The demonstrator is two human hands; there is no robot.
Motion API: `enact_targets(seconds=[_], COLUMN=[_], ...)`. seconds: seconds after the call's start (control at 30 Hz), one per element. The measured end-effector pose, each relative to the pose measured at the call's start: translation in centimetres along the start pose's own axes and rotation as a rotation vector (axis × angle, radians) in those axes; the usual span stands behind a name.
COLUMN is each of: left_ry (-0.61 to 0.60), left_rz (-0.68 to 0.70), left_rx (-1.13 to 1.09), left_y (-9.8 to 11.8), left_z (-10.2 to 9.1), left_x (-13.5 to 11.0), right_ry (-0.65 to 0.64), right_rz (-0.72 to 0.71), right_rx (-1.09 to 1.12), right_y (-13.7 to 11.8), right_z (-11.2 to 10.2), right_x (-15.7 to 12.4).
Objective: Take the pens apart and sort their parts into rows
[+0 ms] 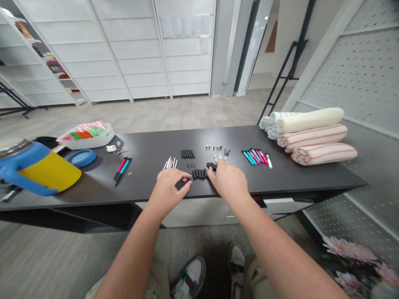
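My left hand (170, 189) rests at the table's front, its thumb and forefinger closed around a small dark piece, apparently a black pen grip (188, 180). Beside those fingertips stands a row of short black pen grips (199, 174). At the row's right end, my right hand (230, 176) is closed on black pen parts (211, 166), partly hidden by its fingers. White refill tubes (170, 162) lie just beyond my left hand. Between the hands are small springs (190, 165) and a row of black pen barrels (187, 154). Small white and metal pen pieces (217, 157) lie beyond my right hand.
Coloured pen barrels (254, 156) lie to the right, near stacked rolled towels (314, 135). Two pens (122, 170) lie left. Farther left are a yellow and blue jug (43, 168), a blue lid (81, 158) and a white tray (87, 141). The dark table (149, 145) has a front edge close to me.
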State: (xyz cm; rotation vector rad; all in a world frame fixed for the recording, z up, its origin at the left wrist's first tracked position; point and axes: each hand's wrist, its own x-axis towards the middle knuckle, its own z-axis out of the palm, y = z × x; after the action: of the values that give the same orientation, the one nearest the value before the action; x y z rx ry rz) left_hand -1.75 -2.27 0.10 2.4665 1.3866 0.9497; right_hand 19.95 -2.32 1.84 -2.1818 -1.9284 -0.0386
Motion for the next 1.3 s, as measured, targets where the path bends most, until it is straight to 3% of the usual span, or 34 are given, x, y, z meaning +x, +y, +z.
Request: enact_targets(seconds=[1.3], left_ry=[0.047], left_rz=[0.058], left_rx=[-0.042], left_y=[-0.27], left_z=[0.45], left_x=[-0.03], right_ry=[-0.053], right_rz=[-0.038], right_rx=[0.0], right_y=[0.03], right_z=[-0.76], right_x=[-0.11])
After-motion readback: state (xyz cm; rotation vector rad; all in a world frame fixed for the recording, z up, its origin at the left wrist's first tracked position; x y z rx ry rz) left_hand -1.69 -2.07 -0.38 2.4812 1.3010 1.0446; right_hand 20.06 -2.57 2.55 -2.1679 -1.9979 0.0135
